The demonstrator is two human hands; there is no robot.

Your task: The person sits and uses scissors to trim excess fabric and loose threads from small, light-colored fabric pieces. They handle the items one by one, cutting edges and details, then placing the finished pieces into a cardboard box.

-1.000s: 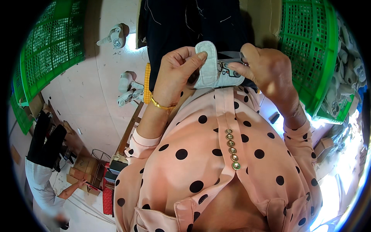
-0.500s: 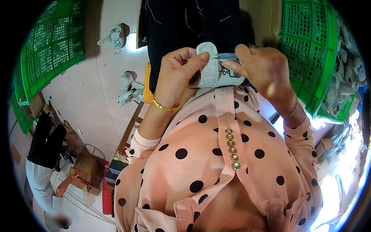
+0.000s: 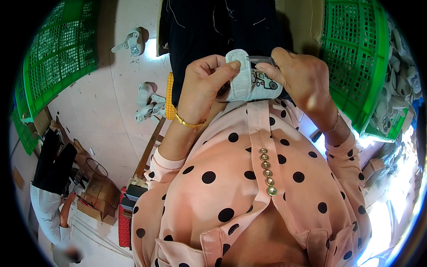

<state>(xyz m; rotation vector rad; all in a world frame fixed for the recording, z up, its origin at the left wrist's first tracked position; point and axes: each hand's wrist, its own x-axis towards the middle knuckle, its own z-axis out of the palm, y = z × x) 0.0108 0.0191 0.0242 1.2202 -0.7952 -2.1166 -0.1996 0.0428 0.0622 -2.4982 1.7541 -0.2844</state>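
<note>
My left hand (image 3: 207, 82) pinches a white shoe upper (image 3: 262, 92), a small one with a printed cartoon pattern, held above my lap. Its rounded, stitched strap (image 3: 239, 82) stands up between thumb and fingers. In my right hand (image 3: 304, 78) are metal thread snips (image 3: 261, 58), their blades pointing left at the strap's upper edge. The fingers cover most of their handle. Whether the tips touch the fabric I cannot tell.
Green plastic crates stand on the left (image 3: 60, 53) and right (image 3: 356, 53); white shoe uppers (image 3: 391, 98) are heaped beyond the right one. More uppers (image 3: 134, 42) lie on the pale floor. Another person (image 3: 46, 196) works by a cardboard box (image 3: 100, 196) at lower left.
The thread snips have tilted and shifted slightly up along the strap's edge. My right thumb has lifted, baring more of the printed pattern. The other person's arm moved near the box.
</note>
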